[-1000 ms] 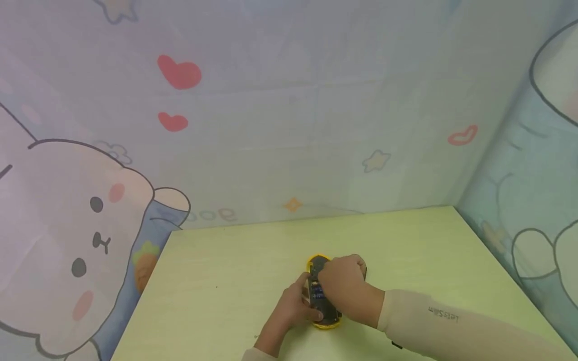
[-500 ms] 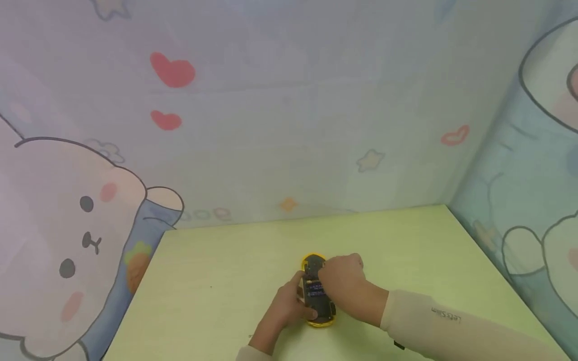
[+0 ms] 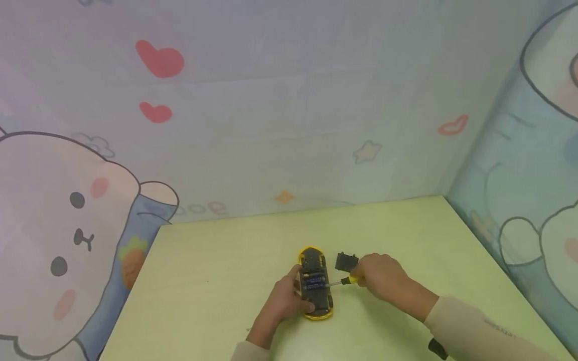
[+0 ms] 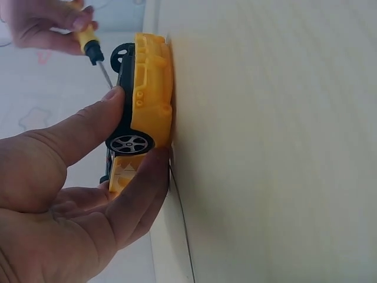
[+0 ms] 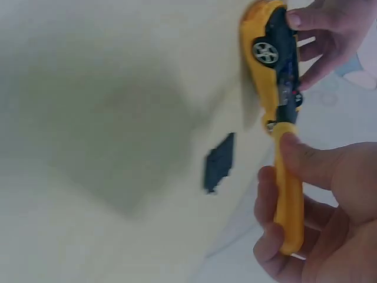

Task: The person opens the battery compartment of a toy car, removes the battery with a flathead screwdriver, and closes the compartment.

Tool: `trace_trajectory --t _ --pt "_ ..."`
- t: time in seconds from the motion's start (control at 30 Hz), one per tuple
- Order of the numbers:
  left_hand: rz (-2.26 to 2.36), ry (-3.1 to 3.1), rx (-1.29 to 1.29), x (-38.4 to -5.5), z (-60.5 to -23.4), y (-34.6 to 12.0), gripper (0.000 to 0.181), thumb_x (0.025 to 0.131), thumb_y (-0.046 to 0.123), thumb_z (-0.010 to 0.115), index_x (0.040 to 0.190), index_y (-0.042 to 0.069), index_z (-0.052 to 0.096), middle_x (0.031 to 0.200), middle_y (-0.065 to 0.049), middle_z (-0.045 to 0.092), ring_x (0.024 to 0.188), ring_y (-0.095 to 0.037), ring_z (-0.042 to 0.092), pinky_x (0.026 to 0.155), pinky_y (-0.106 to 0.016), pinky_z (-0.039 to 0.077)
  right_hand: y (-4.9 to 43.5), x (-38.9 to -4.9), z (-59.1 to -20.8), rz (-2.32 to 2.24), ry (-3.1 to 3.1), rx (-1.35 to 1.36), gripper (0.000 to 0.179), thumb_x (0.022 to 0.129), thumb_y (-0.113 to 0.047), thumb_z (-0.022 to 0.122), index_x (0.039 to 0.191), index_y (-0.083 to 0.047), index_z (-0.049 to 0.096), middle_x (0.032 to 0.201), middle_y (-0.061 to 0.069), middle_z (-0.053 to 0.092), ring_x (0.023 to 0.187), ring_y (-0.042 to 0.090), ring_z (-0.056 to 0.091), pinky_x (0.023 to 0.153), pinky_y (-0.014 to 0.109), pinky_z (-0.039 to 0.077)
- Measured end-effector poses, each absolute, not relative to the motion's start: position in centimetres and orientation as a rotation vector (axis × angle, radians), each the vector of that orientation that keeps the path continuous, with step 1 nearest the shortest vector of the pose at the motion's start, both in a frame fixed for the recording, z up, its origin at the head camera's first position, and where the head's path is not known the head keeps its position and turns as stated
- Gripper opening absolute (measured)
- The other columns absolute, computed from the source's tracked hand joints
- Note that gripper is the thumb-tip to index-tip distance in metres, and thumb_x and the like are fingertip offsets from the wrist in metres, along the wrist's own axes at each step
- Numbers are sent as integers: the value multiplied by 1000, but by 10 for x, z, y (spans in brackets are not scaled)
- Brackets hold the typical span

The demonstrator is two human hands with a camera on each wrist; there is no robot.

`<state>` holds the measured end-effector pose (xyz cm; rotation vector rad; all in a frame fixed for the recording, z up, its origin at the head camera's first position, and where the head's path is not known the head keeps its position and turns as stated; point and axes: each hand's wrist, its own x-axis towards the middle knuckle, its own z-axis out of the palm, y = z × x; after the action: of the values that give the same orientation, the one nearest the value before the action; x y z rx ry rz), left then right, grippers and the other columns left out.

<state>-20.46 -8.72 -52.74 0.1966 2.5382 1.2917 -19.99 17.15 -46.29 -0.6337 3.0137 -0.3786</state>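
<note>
A yellow toy car [image 3: 317, 302] lies upside down on the table, its black underside up. Blue batteries [image 3: 314, 282] show in its uncovered battery compartment. My left hand [image 3: 285, 297] grips the car from the left, with the thumb on the black underside and fingers against the yellow body in the left wrist view. In my right hand [image 3: 384, 277] is a screwdriver [image 3: 348, 280] with a yellow and black handle. Its metal shaft points left, and the tip is at the batteries; whether it touches them I cannot tell. The black battery cover [image 3: 346, 261] lies loose, right of the car.
The pale table [image 3: 217, 281] reaches back to a printed cloth backdrop [image 3: 253, 125] with hearts and a cartoon animal. Another printed cloth [image 3: 533, 165] hangs along the right side. A small black object [image 3: 437, 349] shows below the right forearm.
My right hand has drawn back to the right from over the car. The screwdriver and the whole battery cover now show. My left hand still holds the car.
</note>
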Motion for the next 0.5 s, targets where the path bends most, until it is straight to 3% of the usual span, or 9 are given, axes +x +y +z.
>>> trace_trajectory --t 0.17,0.37,0.5 --pt "1291 2544 176 -204 -525 -91 100 65 2 93 151 11 43 107 -16 68 80 -23 65 70 -42 52 187 -198 -485 -619 2926 -626 25 86 -12 80 111 -15 81 106 0 79 95 24 74 69 33 58" --pt "1281 2532 173 -201 -527 -91 101 66 2 93 153 9 41 109 -16 68 81 -22 65 74 -44 54 192 -190 -500 -736 2913 -552 23 85 -17 80 108 -19 82 102 -3 79 92 20 73 70 33 56" --pt "1306 2538 165 -201 -525 -91 99 65 2 93 151 11 43 107 -14 69 78 -21 64 69 -41 52 190 -191 -500 -702 2970 -546 25 84 -16 81 108 -20 82 98 -3 78 84 14 71 62 26 51"
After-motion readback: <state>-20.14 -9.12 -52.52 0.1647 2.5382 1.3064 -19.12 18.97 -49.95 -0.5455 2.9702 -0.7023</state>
